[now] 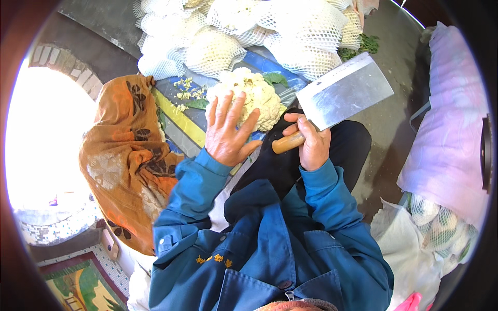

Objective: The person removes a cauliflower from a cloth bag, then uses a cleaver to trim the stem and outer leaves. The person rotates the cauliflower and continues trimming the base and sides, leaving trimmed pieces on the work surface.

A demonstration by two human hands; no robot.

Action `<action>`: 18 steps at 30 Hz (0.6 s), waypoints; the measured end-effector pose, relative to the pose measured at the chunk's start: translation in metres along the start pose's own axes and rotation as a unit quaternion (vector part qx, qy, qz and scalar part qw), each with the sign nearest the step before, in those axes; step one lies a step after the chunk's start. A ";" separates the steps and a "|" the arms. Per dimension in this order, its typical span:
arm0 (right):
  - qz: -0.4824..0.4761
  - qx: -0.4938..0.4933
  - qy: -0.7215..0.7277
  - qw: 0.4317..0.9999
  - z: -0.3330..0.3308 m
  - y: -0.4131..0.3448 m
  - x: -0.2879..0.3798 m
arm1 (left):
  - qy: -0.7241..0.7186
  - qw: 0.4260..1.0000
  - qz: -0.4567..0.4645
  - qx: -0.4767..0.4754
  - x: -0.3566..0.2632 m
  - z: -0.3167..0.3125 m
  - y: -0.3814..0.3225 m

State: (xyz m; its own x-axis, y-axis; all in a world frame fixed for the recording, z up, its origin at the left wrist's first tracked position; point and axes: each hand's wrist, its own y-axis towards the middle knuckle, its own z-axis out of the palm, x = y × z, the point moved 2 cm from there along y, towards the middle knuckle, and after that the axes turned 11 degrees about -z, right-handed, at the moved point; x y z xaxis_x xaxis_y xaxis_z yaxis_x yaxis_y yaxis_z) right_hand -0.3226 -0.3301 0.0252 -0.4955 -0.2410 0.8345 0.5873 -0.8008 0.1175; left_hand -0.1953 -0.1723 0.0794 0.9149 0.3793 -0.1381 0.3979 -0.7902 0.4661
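A bare cauliflower head point(260, 97) sits on a surface covered with blue, grey and yellow sheeting. Over its near left side lies my left hand point(229, 134), fingers spread and palm down; whether it presses on the curds cannot be told. In my right hand point(311, 142) is a cleaver point(344, 91), held by its wooden handle, with the broad metal blade pointing up and to the right, beside the cauliflower and above my right knee. Cauliflower crumbs point(190, 91) and green leaf pieces point(275, 77) lie around the head.
Several cauliflowers in white foam nets point(214, 50) are piled at the far side. An orange-brown patterned cloth point(124, 155) drapes something at left. On the right, a pink-lilac cloth point(447, 128) hangs over more netted vegetables point(443, 225), near a white sheet point(400, 248).
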 end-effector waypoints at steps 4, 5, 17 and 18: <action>0.023 0.004 -0.018 1.000 -0.011 0.003 -0.007 | 0.123 0.982 0.078 0.117 0.007 0.024 0.014; 0.030 -0.001 -0.014 0.999 -0.011 0.003 -0.009 | 0.157 0.975 0.092 0.130 0.011 0.034 0.014; 0.042 -0.013 -0.029 0.999 -0.021 0.004 -0.017 | 0.221 0.956 0.000 0.195 0.025 0.051 0.035; 0.046 -0.012 -0.028 0.999 -0.023 0.004 -0.017 | 0.206 0.956 -0.023 0.209 0.031 0.048 0.038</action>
State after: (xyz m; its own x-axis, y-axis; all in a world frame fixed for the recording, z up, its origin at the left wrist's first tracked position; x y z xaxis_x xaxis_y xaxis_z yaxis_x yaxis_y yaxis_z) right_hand -0.3262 -0.3419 -0.0009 -0.4039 -0.2832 0.8698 0.6127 -0.7898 0.0273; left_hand -0.1486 -0.2140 0.0505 0.8260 0.5071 0.2460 0.5074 -0.8591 0.0671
